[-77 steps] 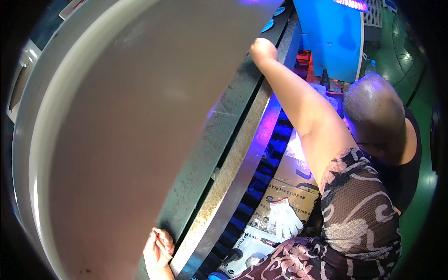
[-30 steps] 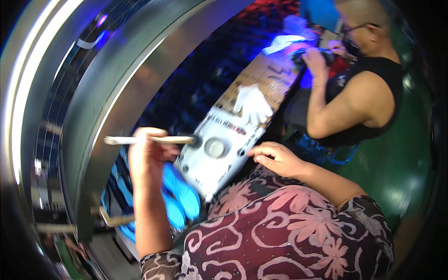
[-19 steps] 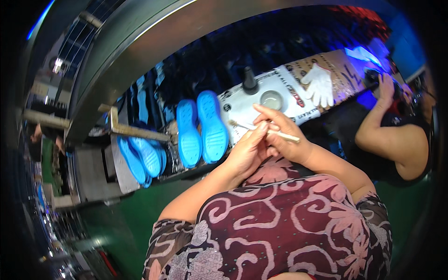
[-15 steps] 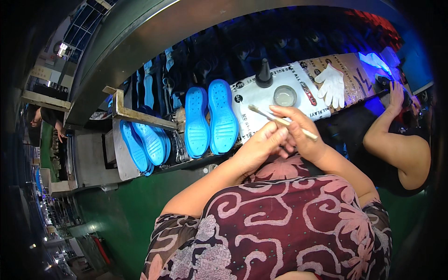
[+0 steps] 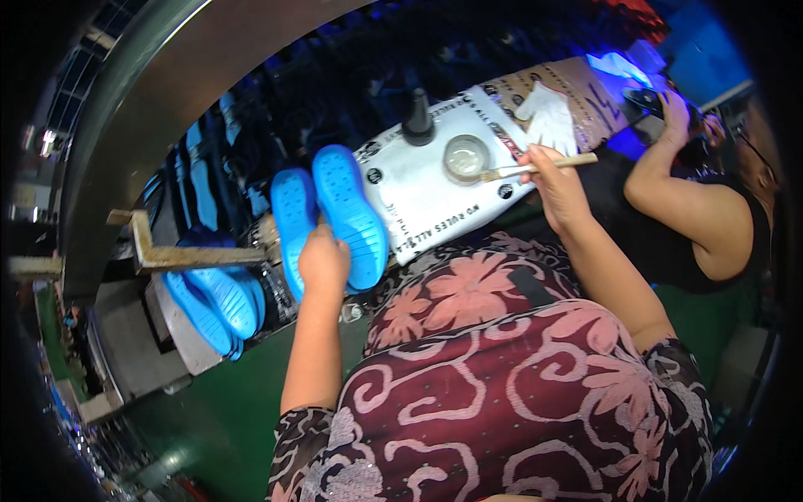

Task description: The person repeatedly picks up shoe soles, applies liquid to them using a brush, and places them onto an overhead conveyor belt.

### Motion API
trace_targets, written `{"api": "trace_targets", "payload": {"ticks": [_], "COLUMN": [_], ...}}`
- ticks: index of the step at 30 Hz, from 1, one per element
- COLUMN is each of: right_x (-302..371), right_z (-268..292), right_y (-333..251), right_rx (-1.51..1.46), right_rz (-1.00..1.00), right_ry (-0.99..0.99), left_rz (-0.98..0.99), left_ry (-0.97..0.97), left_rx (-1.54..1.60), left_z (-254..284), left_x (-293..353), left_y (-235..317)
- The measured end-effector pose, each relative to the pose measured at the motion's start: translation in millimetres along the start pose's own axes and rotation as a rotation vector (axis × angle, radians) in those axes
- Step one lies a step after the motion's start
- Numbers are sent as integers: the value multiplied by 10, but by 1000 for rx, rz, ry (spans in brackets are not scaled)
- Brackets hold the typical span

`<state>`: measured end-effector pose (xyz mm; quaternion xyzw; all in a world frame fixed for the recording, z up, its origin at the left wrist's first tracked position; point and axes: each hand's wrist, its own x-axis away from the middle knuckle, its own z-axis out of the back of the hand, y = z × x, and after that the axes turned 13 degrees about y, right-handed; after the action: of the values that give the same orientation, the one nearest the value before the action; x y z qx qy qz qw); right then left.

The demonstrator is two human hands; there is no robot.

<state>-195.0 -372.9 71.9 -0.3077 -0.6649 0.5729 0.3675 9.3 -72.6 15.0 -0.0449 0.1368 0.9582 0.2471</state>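
Observation:
My left hand (image 5: 324, 263) lies closed over a pair of blue shoe soles, between the left sole (image 5: 291, 197) and the right sole (image 5: 347, 197). Its fingers curl at the inner edges, and their tips are hidden. In my right hand (image 5: 556, 186) is a brush (image 5: 579, 160) with a pale wooden handle. The bristles point left and touch or overlap the near rim of a small round glass jar (image 5: 448, 161) with clear contents. Behind the jar a black nozzle bottle (image 5: 418, 125) stands on a white printed sheet (image 5: 435, 197).
More blue soles (image 5: 219, 303) are stacked at the left, beneath a worn metal bracket (image 5: 196, 258). A white glove (image 5: 549, 119) lies on cardboard (image 5: 590, 100) at right. Another person's arm (image 5: 682, 197) is close by on the right. Dark shoe parts fill the rack behind.
My hands have separated. The left moved left onto the blue soles; the right brought the brush to the jar, bristles still leftward. The whole view has shifted.

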Motion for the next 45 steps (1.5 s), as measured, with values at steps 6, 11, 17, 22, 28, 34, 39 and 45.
{"api": "trace_targets", "payload": {"ticks": [6,11,17,22,28,34,39,45], "right_x": [-163,-270,-316,-194,231,317,343,346], "right_z": [-75,-2,-38,-125,-402,-457,-526,-559], "right_y": [-104,-30,-38,-260,-666,-590,-559,-503], "right_rx": [70,86,-83,-215,123,360,334,369], "right_rz": [56,1,-149,-148,234,845,929,929], "right_ry": [1,-38,-103,-201,-393,-390,-368,-348], "left_rz": [51,277,911,586,304,160,55,-43], "left_ry": [-132,-157,-621,-362,83,247,340,442], "left_rx": [-103,409,1491,1613,1346,1295,1189,1178], "left_z": [72,-51,124,533,602,759,717,637], "left_x": [-132,16,137,165,115,166,187,189], "left_y": [168,32,99,704,1029,1195,1198,1158]}}
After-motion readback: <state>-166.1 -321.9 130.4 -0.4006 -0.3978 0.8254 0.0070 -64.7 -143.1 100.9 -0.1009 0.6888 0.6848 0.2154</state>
